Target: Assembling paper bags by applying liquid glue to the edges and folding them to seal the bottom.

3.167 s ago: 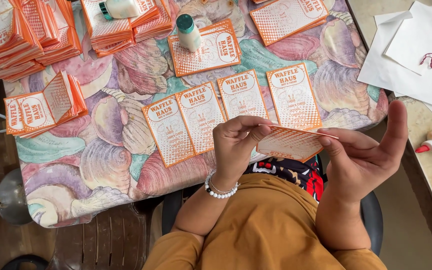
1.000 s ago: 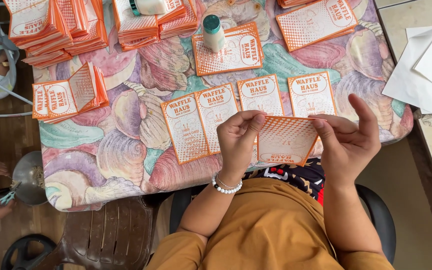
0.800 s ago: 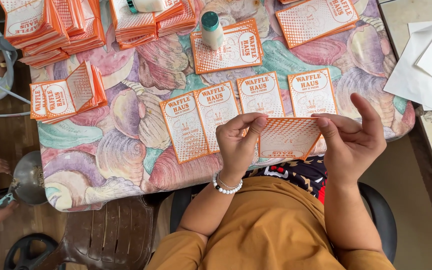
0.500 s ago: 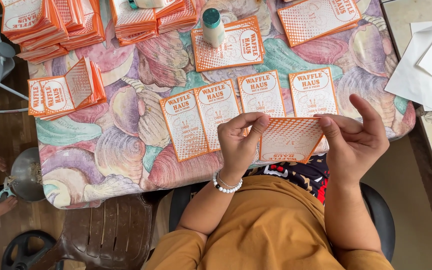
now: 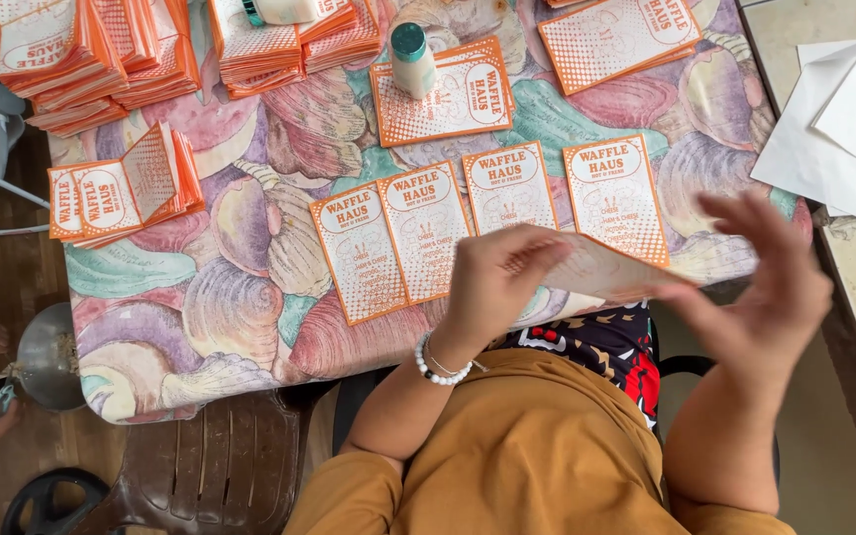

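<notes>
Tilted flatter than a moment ago, the orange-and-white paper sleeve (image 5: 596,269) sits above the table edge (image 5: 250,386), pinched at its left end by the left hand (image 5: 492,282). Right hand (image 5: 760,287), blurred, has released it, fingers spread apart just beside its right end. Four matching sleeves (image 5: 492,223) lie flat in a row just beyond.

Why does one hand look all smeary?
Head view: the right hand is motion-blurred, its fingers streaky, and the orange card it touches is soft too; the left hand and the cards lying on the table are sharp in even daylight.
</notes>
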